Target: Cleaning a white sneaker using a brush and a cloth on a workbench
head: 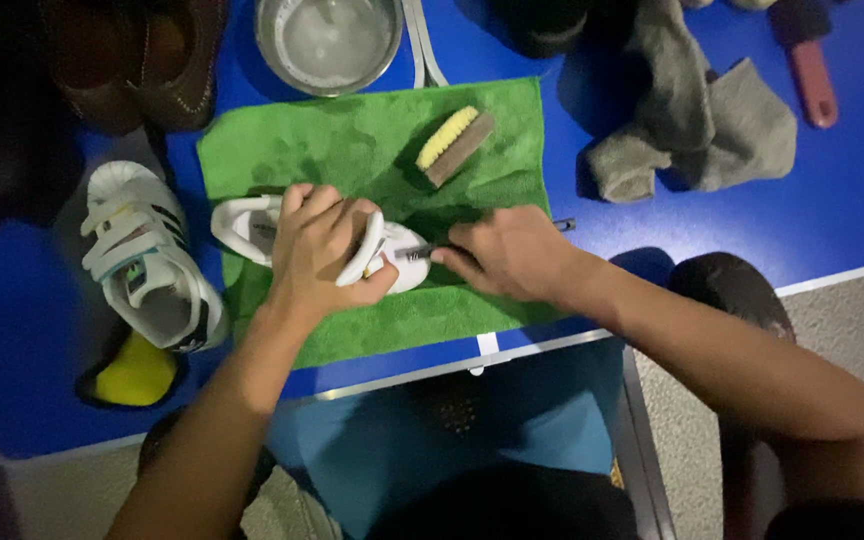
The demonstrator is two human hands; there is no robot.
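Note:
My left hand [317,255] grips a small white sneaker [252,228] lying on a green cloth [352,150], fingers wrapped over its strap and toe. My right hand [512,255] holds a thin dark-handled brush [414,253], like a toothbrush, with its head against the shoe's toe. Most of the brush handle is hidden inside my fist; a dark end pokes out at the right.
A second white strap sneaker [147,265] lies left on the blue table [852,200]. A yellow-bristled scrub brush [455,145] rests on the cloth. A metal bowl [329,42], brown shoes [137,60], grey rags [702,120], a red-handled brush [812,75] and a yellow sponge [135,372] surround it.

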